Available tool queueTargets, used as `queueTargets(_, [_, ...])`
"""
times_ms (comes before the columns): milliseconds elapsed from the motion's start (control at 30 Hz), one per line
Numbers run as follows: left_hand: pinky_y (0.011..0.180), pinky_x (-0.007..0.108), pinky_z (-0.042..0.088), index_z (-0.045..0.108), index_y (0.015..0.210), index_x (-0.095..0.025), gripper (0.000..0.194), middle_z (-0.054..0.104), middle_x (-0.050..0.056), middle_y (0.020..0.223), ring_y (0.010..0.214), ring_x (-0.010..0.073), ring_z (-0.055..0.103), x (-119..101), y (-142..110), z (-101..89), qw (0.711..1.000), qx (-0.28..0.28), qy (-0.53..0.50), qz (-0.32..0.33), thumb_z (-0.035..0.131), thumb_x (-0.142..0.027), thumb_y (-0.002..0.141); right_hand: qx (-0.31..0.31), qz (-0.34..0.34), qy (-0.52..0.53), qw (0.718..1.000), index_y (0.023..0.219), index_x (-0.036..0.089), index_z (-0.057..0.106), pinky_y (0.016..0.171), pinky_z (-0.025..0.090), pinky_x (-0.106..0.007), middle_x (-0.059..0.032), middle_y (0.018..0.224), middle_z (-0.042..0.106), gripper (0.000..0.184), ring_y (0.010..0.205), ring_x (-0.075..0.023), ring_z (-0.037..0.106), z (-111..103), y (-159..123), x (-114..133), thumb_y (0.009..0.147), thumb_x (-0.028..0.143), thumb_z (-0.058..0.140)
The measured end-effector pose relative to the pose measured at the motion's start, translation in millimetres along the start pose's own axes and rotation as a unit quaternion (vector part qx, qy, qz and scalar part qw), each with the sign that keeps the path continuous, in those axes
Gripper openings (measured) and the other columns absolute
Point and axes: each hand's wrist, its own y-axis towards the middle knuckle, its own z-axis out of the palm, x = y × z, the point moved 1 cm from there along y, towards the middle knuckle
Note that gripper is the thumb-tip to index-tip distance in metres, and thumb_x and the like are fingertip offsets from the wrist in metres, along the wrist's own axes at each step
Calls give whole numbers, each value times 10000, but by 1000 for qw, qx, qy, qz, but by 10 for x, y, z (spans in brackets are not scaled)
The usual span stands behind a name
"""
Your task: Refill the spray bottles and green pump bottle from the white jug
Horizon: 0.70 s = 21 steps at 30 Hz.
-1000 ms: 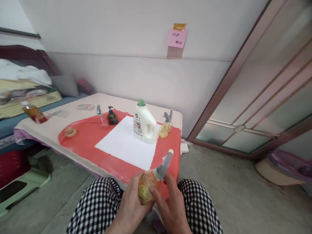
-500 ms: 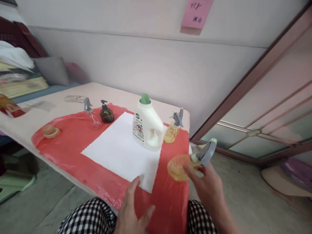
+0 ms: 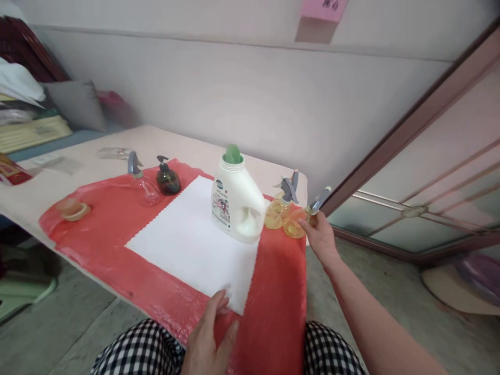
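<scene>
My right hand grips a spray bottle with yellow liquid and a grey trigger head, tilted, by its neck at the table's right edge. Right beside it stands another yellow spray bottle; more grey trigger parts show behind. My left hand is open, fingers apart, by the near corner of a white sheet with scalloped edges. On that sheet stands a large white detergent jug, its mouth holding a green piece.
Farther left on the red plastic cover are a clear spray bottle, a dark pump bottle and a small round container. A wall with a pink note rises behind the table. A framed glass panel stands at right.
My right hand has carried the spray bottle forward and left, up to the other yellow one. My left hand has stayed near the sheet's corner. The view has shifted slightly.
</scene>
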Motion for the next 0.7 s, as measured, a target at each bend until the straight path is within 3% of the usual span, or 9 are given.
queueTargets(133, [897,366,527,538,1262,-221,467,711,94,1122,991,221,679,116,-8,35,999,-4,25,41,513,-438,849,3,-8,-15,1000,1324,138,455,956,439,-478,-204,1332,539,746,1190,-313,522,-179,-446,79,750,604,558])
queueTargets(267, [882,337,527,555,1228,-217,426,732,84,1059,938,201,690,200,-5,46,998,8,13,63,500,-407,851,65,-31,-32,997,1207,171,573,817,534,-420,-145,1113,681,558,961,-272,659,-289,-1261,152,781,531,536])
queueTargets(400, [890,324,518,599,1156,-208,379,733,91,1063,957,209,688,122,-59,-32,998,30,26,52,520,-391,833,134,-68,-45,988,1077,205,656,658,550,-306,-64,862,732,397,702,-194,685,-294,-1930,214,812,454,497])
queueTargets(533, [885,303,497,644,1056,-224,281,730,67,1039,983,202,669,-77,-214,-208,993,55,45,92,482,-321,848,146,-82,-67,984,1015,212,678,720,551,-331,-84,933,753,390,805,-233,713,-310,-2154,179,815,456,449])
queueTargets(700, [836,324,490,655,939,-206,222,710,69,944,898,208,653,-225,-277,-512,983,53,122,125,470,-247,825,157,-75,-96,980,1007,200,683,697,557,-342,-107,944,764,420,823,-270,728,-286,-2129,-25,825,471,419])
